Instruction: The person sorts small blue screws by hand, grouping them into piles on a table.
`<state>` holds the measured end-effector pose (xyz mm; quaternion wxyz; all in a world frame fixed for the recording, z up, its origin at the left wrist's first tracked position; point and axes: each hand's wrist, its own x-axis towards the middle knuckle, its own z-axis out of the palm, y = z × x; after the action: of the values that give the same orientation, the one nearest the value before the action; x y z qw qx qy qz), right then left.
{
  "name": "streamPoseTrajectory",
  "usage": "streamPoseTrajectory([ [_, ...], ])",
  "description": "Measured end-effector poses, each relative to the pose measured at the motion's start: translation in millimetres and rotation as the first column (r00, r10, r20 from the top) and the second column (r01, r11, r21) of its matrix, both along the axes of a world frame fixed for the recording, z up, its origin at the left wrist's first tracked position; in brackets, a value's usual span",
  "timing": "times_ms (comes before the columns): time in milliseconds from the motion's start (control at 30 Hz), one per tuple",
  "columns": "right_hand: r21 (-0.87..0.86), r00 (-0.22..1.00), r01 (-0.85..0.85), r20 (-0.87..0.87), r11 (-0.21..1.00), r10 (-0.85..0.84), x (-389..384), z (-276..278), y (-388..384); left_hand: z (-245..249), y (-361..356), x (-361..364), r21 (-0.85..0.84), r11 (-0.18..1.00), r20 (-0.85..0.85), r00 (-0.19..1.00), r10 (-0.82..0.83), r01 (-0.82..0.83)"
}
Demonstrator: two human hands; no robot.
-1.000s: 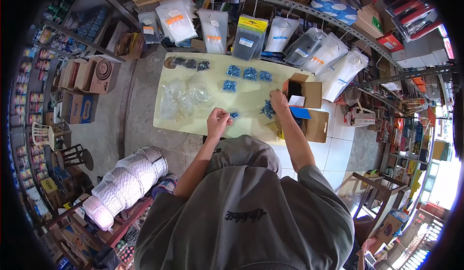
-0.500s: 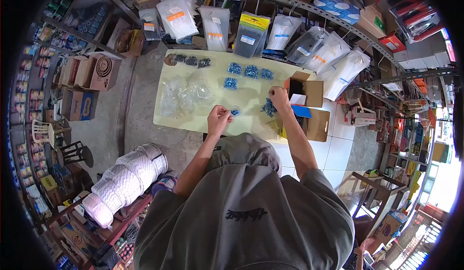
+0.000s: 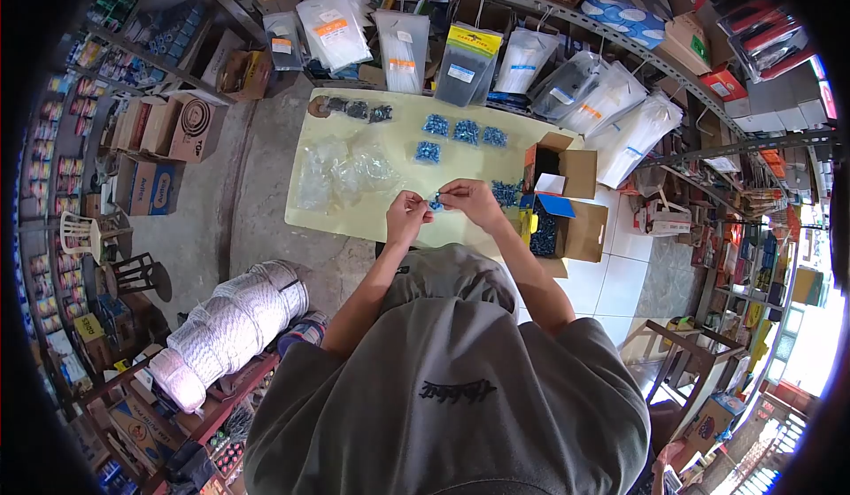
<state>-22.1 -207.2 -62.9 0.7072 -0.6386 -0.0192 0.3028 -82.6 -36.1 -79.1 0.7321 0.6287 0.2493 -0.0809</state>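
A small clear plastic bag with blue pieces [image 3: 435, 204] is pinched in my left hand [image 3: 406, 218], low over the near part of the table. My right hand [image 3: 471, 203] meets it from the right, fingers closed at the bag; whether they grip its edge or a small piece is too small to tell. Just beyond my right hand lies a loose pile of small blue pieces [image 3: 506, 194]. Several filled packets of blue pieces [image 3: 466, 132] lie toward the back of the table. Clear empty bags [image 3: 341, 174] are spread on the left.
The pale yellow table [image 3: 407, 163] carries dark packets [image 3: 357, 110] at its back left. Open cardboard boxes [image 3: 581, 173] stand at its right end, one holding dark blue pieces [image 3: 543, 232]. Bags of cable ties [image 3: 467, 65] hang behind. A large white rope roll [image 3: 235, 331] sits at left.
My right hand has moved left from the loose pile to the bag at my left hand. My left hand still holds the bag. The view has shifted slightly.
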Motion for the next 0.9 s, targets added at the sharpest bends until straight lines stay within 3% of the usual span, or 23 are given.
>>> streamPoseTrajectory([
  [200, -0.120, 0.997, -0.018, 0.071, 0.993, 0.027, -5.4, 8.6, 4.5, -2.3, 0.9, -1.3, -0.002, 1.000, 0.012, 1.000, -0.012, 0.012],
  [267, -0.279, 0.959, 0.023, 0.277, 0.960, 0.057, -7.4, 13.2, 6.8, -3.2, 0.8, -1.5, 0.005, 1.000, 0.019, 1.000, -0.018, 0.018],
  [400, -0.320, 0.951, 0.026, 0.301, 0.947, 0.076, -11.4, 14.5, 11.7, -3.7, 0.8, -0.5, -0.004, 1.000, 0.010, 1.000, -0.011, 0.011],
  [467, -0.313, 0.883, 0.054, 0.459, 0.948, 0.102, -12.5, 10.1, 11.5, -3.7, 1.2, -0.2, -0.006, 1.000, 0.009, 1.000, -0.013, 0.013],
  [600, -0.397, 0.859, 0.065, 0.489, 0.915, 0.151, -15.2, 14.2, 10.7, -4.5, 1.7, -1.3, -0.025, 1.000, 0.002, 1.000, -0.017, 0.018],
  [700, -0.460, 0.797, 0.105, 0.569, 0.882, 0.202, -16.3, 10.9, 8.2, -4.8, 2.0, -0.7, -0.027, 0.999, 0.006, 1.000, -0.018, 0.018],
  [767, -0.431, 0.637, 0.146, 0.729, 0.890, 0.249, -15.8, 4.7, 6.0, -2.9, 2.0, -0.9, -0.019, 0.999, -0.007, 1.000, -0.030, 0.030],
  [800, -0.432, 0.637, 0.147, 0.729, 0.890, 0.249, -14.7, 4.8, 4.4, -2.4, 2.1, -0.5, -0.024, 0.999, -0.010, 1.000, -0.029, 0.029],
  [867, -0.426, 0.856, 0.197, 0.514, 0.883, 0.056, -12.4, 6.1, -2.2, -1.5, 1.4, -0.9, -0.031, 0.999, -0.014, 1.000, -0.026, 0.025],
  [900, -0.460, 0.881, 0.218, 0.472, 0.861, 0.030, -7.9, -5.7, -11.7, -1.9, 1.4, -1.6, -0.035, 0.999, -0.010, 1.000, -0.015, 0.014],
])
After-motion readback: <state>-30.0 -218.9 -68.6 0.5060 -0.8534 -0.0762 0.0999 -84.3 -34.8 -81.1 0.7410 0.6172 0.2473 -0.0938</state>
